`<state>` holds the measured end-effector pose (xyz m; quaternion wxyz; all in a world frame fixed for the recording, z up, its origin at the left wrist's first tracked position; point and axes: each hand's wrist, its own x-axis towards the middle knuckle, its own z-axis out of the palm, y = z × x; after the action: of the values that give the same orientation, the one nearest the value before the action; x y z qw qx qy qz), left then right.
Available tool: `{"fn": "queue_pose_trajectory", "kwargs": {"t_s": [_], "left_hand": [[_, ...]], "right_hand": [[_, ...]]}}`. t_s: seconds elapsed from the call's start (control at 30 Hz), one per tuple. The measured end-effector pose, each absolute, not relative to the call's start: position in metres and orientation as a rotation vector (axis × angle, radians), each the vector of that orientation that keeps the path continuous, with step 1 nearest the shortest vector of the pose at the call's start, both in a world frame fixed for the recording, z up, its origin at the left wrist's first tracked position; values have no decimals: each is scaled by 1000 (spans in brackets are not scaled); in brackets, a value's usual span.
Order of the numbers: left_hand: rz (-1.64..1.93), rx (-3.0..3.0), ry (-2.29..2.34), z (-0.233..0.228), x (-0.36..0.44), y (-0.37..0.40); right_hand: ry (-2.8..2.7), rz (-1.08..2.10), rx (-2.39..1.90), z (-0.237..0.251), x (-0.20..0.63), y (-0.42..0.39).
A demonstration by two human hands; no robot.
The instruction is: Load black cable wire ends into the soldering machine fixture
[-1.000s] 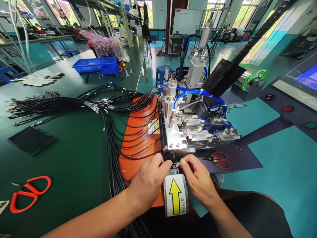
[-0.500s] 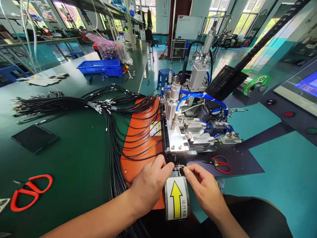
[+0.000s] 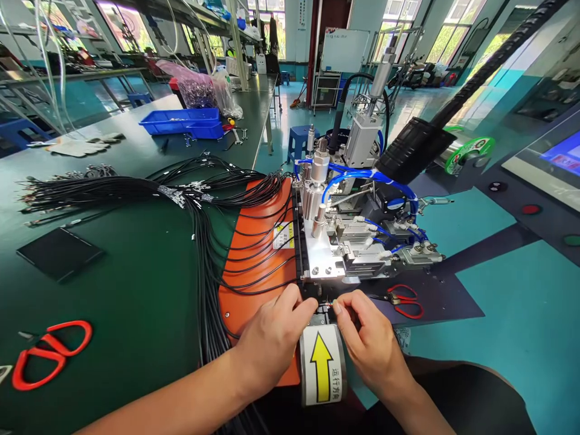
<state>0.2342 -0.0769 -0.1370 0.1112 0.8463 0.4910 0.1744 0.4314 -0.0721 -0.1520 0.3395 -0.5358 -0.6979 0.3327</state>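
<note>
Green surface (image 3: 113, 290) carries the machine (image 3: 344, 241); at its front, the right hand (image 3: 371, 344) has closed in beside the left hand (image 3: 272, 338), both pinching thin wire ends (image 3: 327, 302).

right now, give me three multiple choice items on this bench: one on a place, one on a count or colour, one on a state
1. Where do the person's fingertips meet?
A. at the front edge of the metal machine, just above the arrow label
B. over the blue tray
C. on the dark pad

2. How many red-handled scissors show?
A. one
B. two
C. four

3. How do the black cables lie on the orange plate?
A. coiled in a ring
B. spread side by side, running to the machine's edge
C. stacked in a box

Answers:
1 A: left hand and right hand pinch together in front of the machine, above the arrow label.
2 B: scissors on the left, scissors by the machine.
3 B: the black cables fan across the orange plate.
</note>
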Motion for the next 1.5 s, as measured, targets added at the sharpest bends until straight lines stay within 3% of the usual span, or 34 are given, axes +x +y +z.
{"fn": "queue_pose_trajectory", "kwargs": {"t_s": [1.03,1.33,1.5], "left_hand": [[450,2482,1465,-136,236,-78],[401,2484,1491,-135,237,-78],[374,2494,1507,-134,237,-77]], "right_hand": [[-1934,668,-1287,-153,435,-62],[-1923,746,-1460,-156,430,-65],[-1774,973,-1546,-149,431,-62]]}}
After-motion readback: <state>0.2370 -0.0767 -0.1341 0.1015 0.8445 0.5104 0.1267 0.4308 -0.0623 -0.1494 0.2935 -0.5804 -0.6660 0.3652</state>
